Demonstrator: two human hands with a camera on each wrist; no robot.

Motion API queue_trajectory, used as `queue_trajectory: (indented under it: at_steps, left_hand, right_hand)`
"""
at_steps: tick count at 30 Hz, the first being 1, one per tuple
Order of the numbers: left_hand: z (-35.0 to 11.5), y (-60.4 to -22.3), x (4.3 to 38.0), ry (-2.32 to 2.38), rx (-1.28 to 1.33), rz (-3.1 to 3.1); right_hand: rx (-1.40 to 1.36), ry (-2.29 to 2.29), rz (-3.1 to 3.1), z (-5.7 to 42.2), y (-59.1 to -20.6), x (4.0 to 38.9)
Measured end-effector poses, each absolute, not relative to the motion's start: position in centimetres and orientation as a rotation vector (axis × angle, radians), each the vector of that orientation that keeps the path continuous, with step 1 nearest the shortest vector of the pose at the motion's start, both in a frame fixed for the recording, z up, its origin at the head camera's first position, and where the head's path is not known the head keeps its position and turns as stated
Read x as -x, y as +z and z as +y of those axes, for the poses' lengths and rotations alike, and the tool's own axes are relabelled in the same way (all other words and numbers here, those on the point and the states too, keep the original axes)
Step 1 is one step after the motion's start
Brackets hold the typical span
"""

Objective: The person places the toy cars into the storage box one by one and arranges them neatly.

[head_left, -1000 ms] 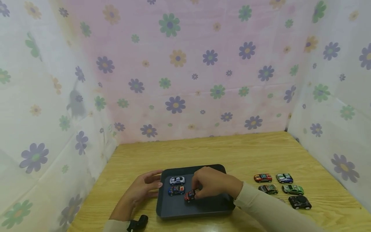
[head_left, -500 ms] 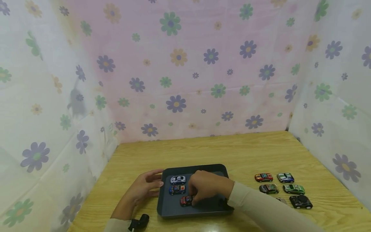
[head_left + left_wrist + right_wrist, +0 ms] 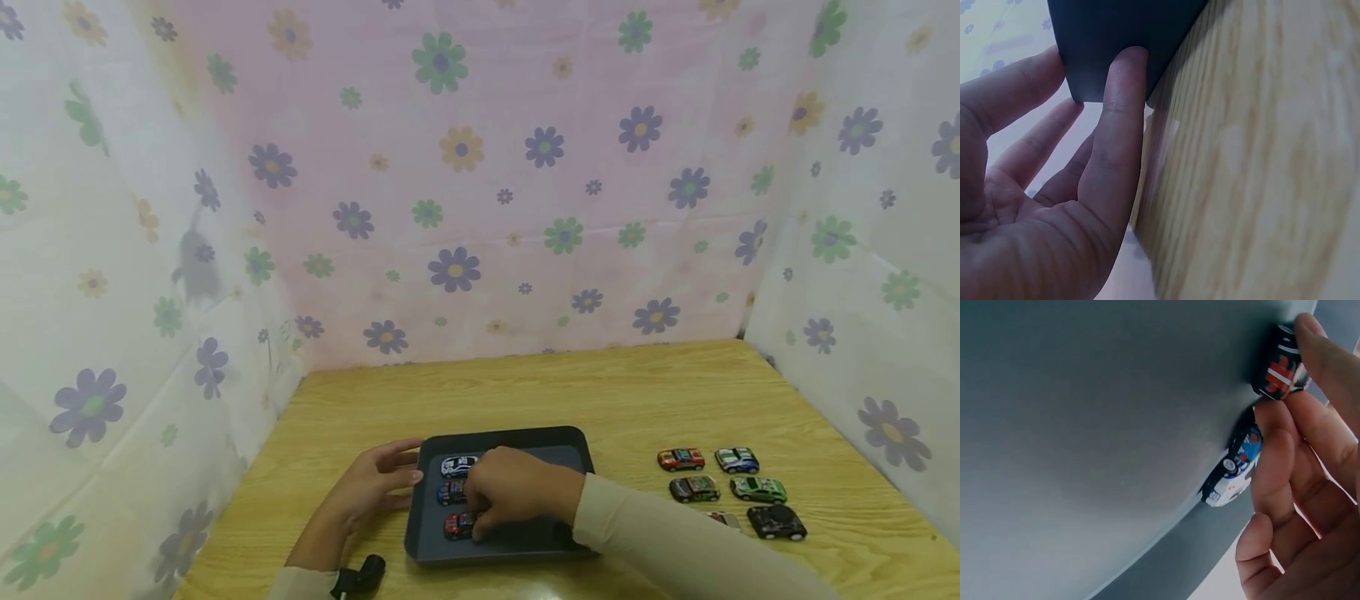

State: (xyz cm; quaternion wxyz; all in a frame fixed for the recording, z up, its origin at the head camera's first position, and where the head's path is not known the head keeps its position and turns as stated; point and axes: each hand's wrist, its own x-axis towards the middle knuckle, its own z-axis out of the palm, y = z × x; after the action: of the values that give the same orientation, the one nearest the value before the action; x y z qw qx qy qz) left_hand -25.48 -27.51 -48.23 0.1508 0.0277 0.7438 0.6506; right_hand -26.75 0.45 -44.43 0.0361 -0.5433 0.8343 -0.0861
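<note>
My right hand [image 3: 519, 490] is inside the dark grey tray [image 3: 497, 553], pinching a red and black toy car [image 3: 458, 526] near its left side. The right wrist view shows that car [image 3: 1277, 369] between thumb and fingertips. Just behind it in the tray sit a blue toy car [image 3: 450, 492], partly covered by my fingers, and a white patterned toy car [image 3: 456, 466]. With fingers extended, my left hand [image 3: 373, 482] touches the tray's left wall; in the left wrist view the thumb [image 3: 1124, 94] lies against the outside of that wall [image 3: 1107, 37].
Right of the tray, several toy cars stand in rows on the wooden table [image 3: 525, 383], among them a red and orange car [image 3: 681, 459], a green car [image 3: 758, 489] and a black car [image 3: 777, 522]. My right sleeve [image 3: 660, 533] partly hides one. Flowered cloth [image 3: 517, 167] surrounds the table.
My right hand has moved the red and black car leftward and toward me in the tray, to the near side of the blue one. The left hand stays at the tray's left wall.
</note>
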Motion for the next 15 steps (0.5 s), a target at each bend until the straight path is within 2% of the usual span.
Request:
queue_trajectory:
  at_steps: [15]
  left_hand:
    - [-27.48,-48.29,25.74,1.862,-0.113,2.110]
  right_hand:
    - [1.724,-0.095,2.665,-0.50,-44.41,26.47]
